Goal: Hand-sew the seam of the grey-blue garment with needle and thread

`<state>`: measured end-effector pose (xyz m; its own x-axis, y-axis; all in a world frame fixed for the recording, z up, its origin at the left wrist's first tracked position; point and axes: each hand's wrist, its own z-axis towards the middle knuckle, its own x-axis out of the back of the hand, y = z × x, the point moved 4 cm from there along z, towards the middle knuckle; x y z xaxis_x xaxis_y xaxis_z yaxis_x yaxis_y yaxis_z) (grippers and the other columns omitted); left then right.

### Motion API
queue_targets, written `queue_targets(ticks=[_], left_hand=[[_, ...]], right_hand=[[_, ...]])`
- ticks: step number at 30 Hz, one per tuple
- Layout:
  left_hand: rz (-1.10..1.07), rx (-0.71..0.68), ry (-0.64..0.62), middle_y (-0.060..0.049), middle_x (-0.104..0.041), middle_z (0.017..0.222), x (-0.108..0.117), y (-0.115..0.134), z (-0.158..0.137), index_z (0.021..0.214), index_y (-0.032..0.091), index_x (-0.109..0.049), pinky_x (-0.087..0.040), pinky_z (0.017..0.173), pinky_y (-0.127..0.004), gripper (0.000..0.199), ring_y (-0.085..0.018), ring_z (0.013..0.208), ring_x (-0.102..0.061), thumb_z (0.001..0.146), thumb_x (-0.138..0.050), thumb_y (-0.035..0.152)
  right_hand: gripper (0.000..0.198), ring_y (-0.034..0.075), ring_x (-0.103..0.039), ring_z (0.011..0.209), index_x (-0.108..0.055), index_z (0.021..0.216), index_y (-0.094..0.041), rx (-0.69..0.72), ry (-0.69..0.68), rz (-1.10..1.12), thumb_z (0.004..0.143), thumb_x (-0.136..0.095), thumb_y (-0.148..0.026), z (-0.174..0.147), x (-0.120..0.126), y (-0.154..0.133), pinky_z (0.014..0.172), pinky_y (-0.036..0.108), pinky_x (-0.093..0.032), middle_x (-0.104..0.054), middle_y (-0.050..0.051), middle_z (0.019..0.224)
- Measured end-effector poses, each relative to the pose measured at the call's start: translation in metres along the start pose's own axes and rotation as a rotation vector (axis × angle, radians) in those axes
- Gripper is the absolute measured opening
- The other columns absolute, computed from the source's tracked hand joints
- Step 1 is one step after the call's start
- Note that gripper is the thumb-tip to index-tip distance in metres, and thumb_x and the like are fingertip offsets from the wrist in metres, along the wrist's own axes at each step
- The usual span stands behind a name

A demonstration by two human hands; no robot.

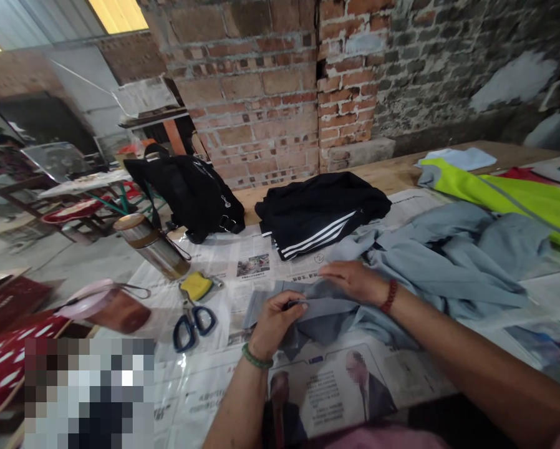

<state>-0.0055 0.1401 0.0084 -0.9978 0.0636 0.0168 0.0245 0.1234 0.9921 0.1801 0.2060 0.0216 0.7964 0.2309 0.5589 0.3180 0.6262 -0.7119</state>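
Note:
A grey garment (429, 249) lies bunched on the newspaper, one end of it drawn toward me. My left hand (277, 318), a green bracelet at its wrist, pinches the edge of that cloth between thumb and fingers. Just to its right, my right hand (355, 282) rests over the same garment with its fingers stretched out; a red bracelet circles this wrist. The fingertips of the right hand partly blend into the cloth. Left of my hands, blue-handled scissors (193, 327) lie with their blades hidden under a yellow object (196, 286).
Newspaper (205, 399) covers the table. Folded black clothing with white stripes (324, 212) and a black bag (186, 193) lie at the back. A metal flask (153, 246) and pink-lidded cup (106, 305) stand left. A neon-yellow garment (504, 199) lies right, before a brick wall (261, 93).

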Motion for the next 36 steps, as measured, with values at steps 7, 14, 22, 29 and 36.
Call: queue_targets(ticks=[7, 14, 22, 29, 36], left_hand=[[0.018, 0.0, -0.006, 0.002, -0.053, 0.059, -0.004, 0.004, -0.001, 0.066, 0.015, -0.067, -0.034, 0.052, -0.02, 0.016, -0.01, 0.056, -0.043, 0.06, -0.073, 0.029], [0.007, 0.02, -0.025, 0.002, -0.054, 0.06, -0.005, 0.002, -0.001, 0.067, 0.014, -0.067, -0.034, 0.052, -0.02, 0.016, -0.009, 0.057, -0.043, 0.062, -0.073, 0.028], [-0.013, 0.033, -0.064, 0.001, -0.054, 0.061, -0.007, 0.0, 0.0, 0.069, 0.014, -0.067, -0.034, 0.052, -0.019, 0.02, -0.009, 0.057, -0.043, 0.062, -0.073, 0.031], [-0.038, 0.041, -0.073, 0.001, -0.055, 0.062, -0.01, -0.002, 0.0, 0.07, 0.013, -0.067, -0.035, 0.054, -0.019, 0.017, -0.009, 0.058, -0.044, 0.063, -0.072, 0.028], [-0.031, 0.02, -0.061, 0.003, -0.055, 0.06, -0.009, -0.008, 0.005, 0.07, 0.013, -0.065, -0.033, 0.055, -0.019, 0.017, -0.008, 0.057, -0.043, 0.064, -0.072, 0.028]], right_hand=[[0.032, 0.014, -0.06, 0.081, -0.066, 0.094, -0.02, 0.092, -0.291, -0.04, 0.08, -0.041, -0.007, -0.009, -0.025, -0.011, 0.074, 0.026, -0.046, -0.067, 0.003, 0.085], [0.025, 0.013, -0.06, 0.078, -0.066, 0.087, -0.019, 0.057, -0.271, 0.055, 0.083, -0.043, -0.01, -0.014, -0.023, -0.016, 0.073, 0.024, -0.046, -0.066, 0.003, 0.081], [0.023, 0.013, -0.06, 0.077, -0.066, 0.086, -0.019, 0.051, -0.276, 0.081, 0.086, -0.044, -0.016, -0.017, -0.026, -0.016, 0.073, 0.024, -0.047, -0.066, 0.002, 0.081], [0.025, 0.011, -0.059, 0.074, -0.065, 0.088, -0.019, 0.071, -0.299, 0.096, 0.083, -0.042, -0.012, -0.017, -0.027, -0.021, 0.071, 0.022, -0.046, -0.064, 0.002, 0.081], [0.023, 0.013, -0.06, 0.075, -0.063, 0.09, -0.019, 0.127, -0.261, 0.058, 0.083, -0.043, -0.012, -0.014, -0.034, -0.022, 0.07, 0.024, -0.046, -0.065, 0.002, 0.08]])
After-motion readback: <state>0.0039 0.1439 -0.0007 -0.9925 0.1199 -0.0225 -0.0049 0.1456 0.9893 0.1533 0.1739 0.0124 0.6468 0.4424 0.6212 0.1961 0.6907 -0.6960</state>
